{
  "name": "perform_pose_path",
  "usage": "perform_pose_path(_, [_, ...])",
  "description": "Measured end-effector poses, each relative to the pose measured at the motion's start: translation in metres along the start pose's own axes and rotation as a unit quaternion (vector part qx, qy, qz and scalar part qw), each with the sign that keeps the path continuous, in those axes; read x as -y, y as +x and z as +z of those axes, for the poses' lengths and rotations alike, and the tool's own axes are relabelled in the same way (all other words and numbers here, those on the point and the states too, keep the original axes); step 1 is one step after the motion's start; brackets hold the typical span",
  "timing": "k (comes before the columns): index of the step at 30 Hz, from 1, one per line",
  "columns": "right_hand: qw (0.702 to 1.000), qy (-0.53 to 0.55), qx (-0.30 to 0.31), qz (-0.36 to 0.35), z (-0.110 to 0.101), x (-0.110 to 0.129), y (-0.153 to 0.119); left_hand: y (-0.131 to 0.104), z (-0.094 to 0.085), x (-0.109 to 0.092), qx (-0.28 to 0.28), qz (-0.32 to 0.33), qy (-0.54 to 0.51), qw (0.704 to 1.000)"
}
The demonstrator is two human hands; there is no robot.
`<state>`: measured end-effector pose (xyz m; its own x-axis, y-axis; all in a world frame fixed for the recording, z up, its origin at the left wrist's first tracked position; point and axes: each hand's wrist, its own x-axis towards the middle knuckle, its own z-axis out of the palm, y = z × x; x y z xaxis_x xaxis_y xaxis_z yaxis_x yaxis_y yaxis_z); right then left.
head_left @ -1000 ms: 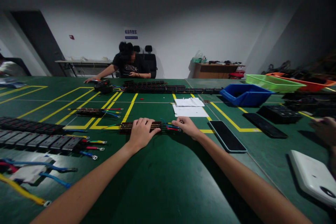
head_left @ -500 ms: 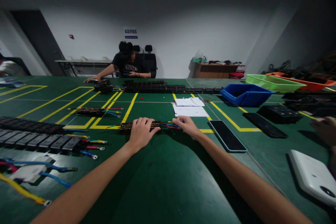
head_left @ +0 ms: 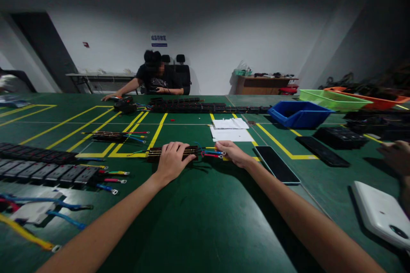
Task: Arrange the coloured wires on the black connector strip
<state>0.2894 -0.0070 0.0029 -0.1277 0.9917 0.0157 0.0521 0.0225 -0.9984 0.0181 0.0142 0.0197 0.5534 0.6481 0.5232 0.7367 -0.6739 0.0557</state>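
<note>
A black power strip body (head_left: 154, 153) with several copper bars along it lies crosswise on the green table. My left hand (head_left: 172, 158) grips it from above, fingers over the far edge and thumb along the near side. Out of its right end come blue, yellow and red wires (head_left: 209, 155) with metal ring terminals. My right hand (head_left: 233, 152) is closed at the ends of the wires, thumb and fingers pinching there; the exact wire between them is partly hidden. A red wire's terminal shows free below the fingers. Thin wire ends stick out at the strip's left.
A similar strip (head_left: 109, 136) lies beyond; socket strips (head_left: 60, 175) with wires sit left. White papers (head_left: 232, 134), a phone (head_left: 277, 164), a blue bin (head_left: 299, 115) and a white device (head_left: 382, 213) are right. A person (head_left: 160, 76) sits across; another person's hand (head_left: 397, 158) shows far right.
My right hand has moved slightly right along the wires, and more of their coloured ends and terminals shows. My left hand stays on the strip.
</note>
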Motion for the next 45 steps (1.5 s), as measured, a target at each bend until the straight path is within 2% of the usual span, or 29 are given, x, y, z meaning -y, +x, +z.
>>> perform_pose_path(8, [0.999, -0.026, -0.028, 0.013, 0.002, -0.001, 0.000, 0.000, 0.002, 0.001, 0.002, -0.003, 0.003, 1.000])
perform_pose_path(15, [0.984, -0.161, -0.047, -0.063, 0.011, -0.003, 0.003, -0.001, 0.006, 0.002, 0.021, -0.006, 0.006, 1.000])
perform_pose_path(21, [0.975, -0.201, -0.050, -0.075, 0.012, -0.007, 0.006, -0.001, 0.006, 0.002, 0.025, -0.005, 0.004, 1.000])
perform_pose_path(29, [0.964, -0.233, -0.084, -0.098, 0.013, -0.012, 0.007, 0.000, 0.007, 0.001, 0.024, -0.014, 0.012, 1.000])
perform_pose_path(34, [0.973, -0.185, -0.099, -0.096, 0.013, -0.010, 0.005, 0.000, 0.006, 0.000, 0.014, -0.014, 0.016, 1.000])
perform_pose_path(40, [0.994, -0.040, -0.106, -0.004, 0.009, -0.007, 0.005, 0.000, 0.001, -0.001, 0.008, -0.020, 0.014, 1.000])
perform_pose_path(45, [0.997, -0.038, -0.062, 0.001, 0.005, -0.004, 0.004, 0.000, -0.001, -0.002, 0.002, -0.013, 0.004, 1.000])
